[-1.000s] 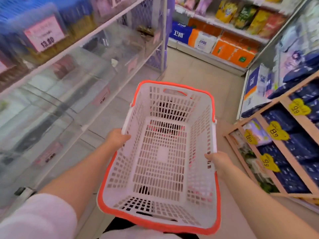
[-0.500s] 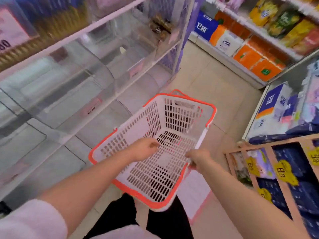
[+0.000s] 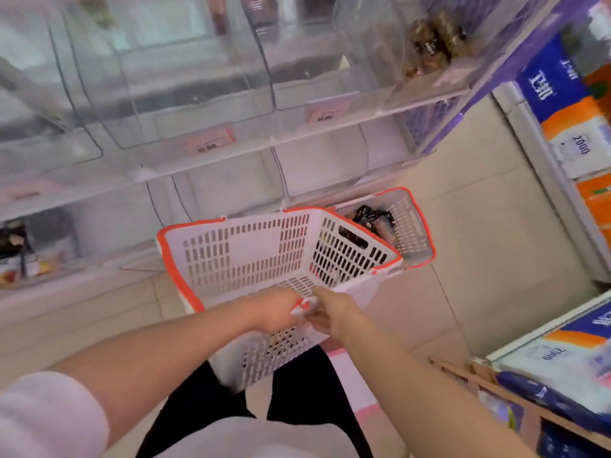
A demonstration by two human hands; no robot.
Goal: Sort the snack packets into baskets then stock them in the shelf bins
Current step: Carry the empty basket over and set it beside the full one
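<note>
clear shelf bins (image 3: 205,94) fill the upper left of a shop aisle, most seeming bare, one at the far end holding brown snack packets (image 3: 433,41); blur makes the rest hard to read. below them, a second basket (image 3: 413,226) with dark packets inside is seen on the tiled floor (image 3: 479,226) against the shelf foot. an empty white basket (image 3: 251,256) with an orange rim is held tipped over the floor, its open mouth turned toward the shelf, just beside that second basket. where it was carried level by its two long sides a second ago, it has been swung round and lowered, and both hands have been brought together at its near rim. the left hand (image 3: 274,312) and right hand (image 3: 334,314) are each curled round that edge, nearly touching. it is judged that the basket is being set down for sorting.
</note>
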